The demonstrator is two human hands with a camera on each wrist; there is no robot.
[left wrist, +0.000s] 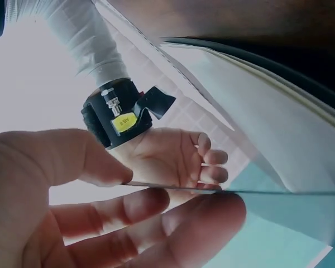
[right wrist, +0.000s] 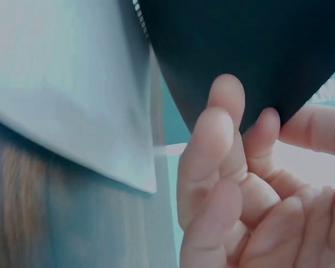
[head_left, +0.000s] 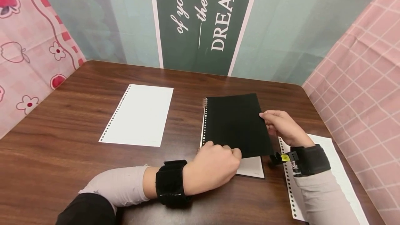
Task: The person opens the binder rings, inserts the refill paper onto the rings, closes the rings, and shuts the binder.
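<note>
A black sheet (head_left: pixel 235 124) with a row of punched holes down its left edge is held tilted over a stack of white pages (head_left: pixel 251 167). Metal binding rings (head_left: pixel 205 102) show at its upper left corner. My left hand (head_left: pixel 212 166) pinches the near edge of the black sheet; in the left wrist view the thumb (left wrist: pixel 103 162) lies above the thin edge, fingers below. My right hand (head_left: pixel 285 126) pinches the sheet's right edge, and the right wrist view shows its fingertips (right wrist: pixel 226 95) against the black surface. The left hand hides the lower rings.
A loose punched white sheet (head_left: pixel 137 115) lies on the brown table (head_left: pixel 68 114) to the left. More punched white paper (head_left: pixel 326 148) lies at the right, partly under the right forearm. Patterned cloths hang around the table's back and sides.
</note>
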